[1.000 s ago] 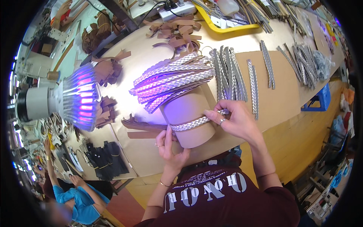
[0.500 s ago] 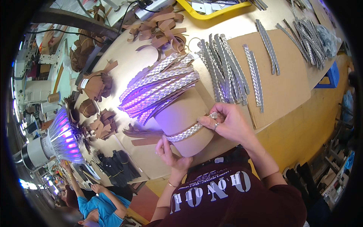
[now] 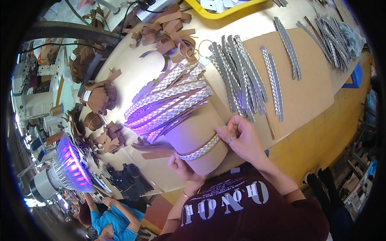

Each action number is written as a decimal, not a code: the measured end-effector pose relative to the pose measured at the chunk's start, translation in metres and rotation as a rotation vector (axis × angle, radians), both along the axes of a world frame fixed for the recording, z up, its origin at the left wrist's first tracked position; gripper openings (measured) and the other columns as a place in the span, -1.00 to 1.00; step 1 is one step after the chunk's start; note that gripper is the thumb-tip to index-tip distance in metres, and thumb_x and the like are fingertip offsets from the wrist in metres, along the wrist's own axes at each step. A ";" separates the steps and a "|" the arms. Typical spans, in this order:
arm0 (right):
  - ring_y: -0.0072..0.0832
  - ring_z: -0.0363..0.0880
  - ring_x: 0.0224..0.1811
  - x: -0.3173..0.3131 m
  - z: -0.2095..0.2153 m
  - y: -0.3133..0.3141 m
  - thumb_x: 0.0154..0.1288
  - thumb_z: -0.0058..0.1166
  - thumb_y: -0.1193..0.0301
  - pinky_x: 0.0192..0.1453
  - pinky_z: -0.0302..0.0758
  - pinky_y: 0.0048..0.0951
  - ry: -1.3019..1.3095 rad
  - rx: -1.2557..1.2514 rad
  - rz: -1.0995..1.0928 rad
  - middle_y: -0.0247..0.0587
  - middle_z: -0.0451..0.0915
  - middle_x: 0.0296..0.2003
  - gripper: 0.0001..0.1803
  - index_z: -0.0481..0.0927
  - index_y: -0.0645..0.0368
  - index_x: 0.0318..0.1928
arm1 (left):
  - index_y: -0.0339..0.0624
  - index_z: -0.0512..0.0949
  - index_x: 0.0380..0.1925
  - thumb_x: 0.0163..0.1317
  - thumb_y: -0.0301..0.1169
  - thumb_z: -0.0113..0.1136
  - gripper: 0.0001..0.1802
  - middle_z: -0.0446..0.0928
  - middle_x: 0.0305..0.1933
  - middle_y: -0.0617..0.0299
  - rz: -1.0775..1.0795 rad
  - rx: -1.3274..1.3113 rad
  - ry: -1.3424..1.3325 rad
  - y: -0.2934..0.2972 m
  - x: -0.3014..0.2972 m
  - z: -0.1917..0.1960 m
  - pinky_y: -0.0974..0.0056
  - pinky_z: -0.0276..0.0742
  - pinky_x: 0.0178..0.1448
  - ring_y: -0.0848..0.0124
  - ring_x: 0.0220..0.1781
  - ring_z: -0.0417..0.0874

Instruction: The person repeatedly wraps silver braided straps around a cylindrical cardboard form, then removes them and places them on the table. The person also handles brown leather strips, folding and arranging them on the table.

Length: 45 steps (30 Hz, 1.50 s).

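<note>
Braided strip [image 3: 201,152], pinched tight in the right hand [image 3: 241,138], less end jutting, seemed snugger round the brown form [image 3: 192,131]; whether the left hand [image 3: 183,168] gripped was unclear

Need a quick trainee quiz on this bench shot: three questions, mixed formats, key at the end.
1. True or false: between the left hand and the right hand, the braid crosses a curved form.
2. Multiple choice: what colour is the tray at the top edge?
A) red
B) yellow
C) green
3. Fill in: the lamp at the left glows ____.

Key: 1. True. 2. B. 3. Purple.
</note>
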State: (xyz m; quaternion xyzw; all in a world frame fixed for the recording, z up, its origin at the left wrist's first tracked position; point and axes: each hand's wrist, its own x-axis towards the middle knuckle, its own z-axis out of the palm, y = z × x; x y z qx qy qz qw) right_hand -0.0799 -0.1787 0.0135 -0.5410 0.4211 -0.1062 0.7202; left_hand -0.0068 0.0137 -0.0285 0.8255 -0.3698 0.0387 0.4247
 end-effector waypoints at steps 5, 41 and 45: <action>-0.82 0.09 -0.60 -0.001 0.000 0.004 0.35 0.21 0.35 -0.56 0.03 -0.63 -0.038 -0.002 -0.009 -0.57 0.21 -0.67 -0.69 0.29 0.13 -0.31 | -0.42 0.16 0.36 0.00 -0.26 0.41 -0.03 0.23 0.13 -0.08 -0.013 -0.005 -0.010 -0.007 0.000 -0.002 0.05 0.30 0.16 0.10 0.16 0.30; -0.22 0.58 -0.26 -0.032 0.004 -0.085 0.27 0.21 0.27 -0.20 0.46 -0.24 0.335 -0.956 -0.328 -0.13 0.58 -0.34 -0.69 0.57 0.24 -0.13 | -0.21 0.16 0.39 0.17 0.32 0.09 0.01 0.06 0.46 -0.29 -0.179 0.111 -0.234 -0.035 0.009 0.048 -0.30 -0.22 0.50 -0.20 0.51 0.06; -0.34 0.55 -0.26 -0.056 0.000 -0.098 0.20 0.28 0.34 -0.20 0.46 -0.34 0.559 -1.094 -0.223 -0.17 0.55 -0.36 -0.72 0.58 0.21 -0.14 | -0.21 0.21 0.34 0.20 0.23 0.14 -0.08 0.07 0.43 -0.35 -0.168 0.050 -0.276 -0.027 0.000 0.048 -0.32 -0.18 0.49 -0.23 0.48 0.10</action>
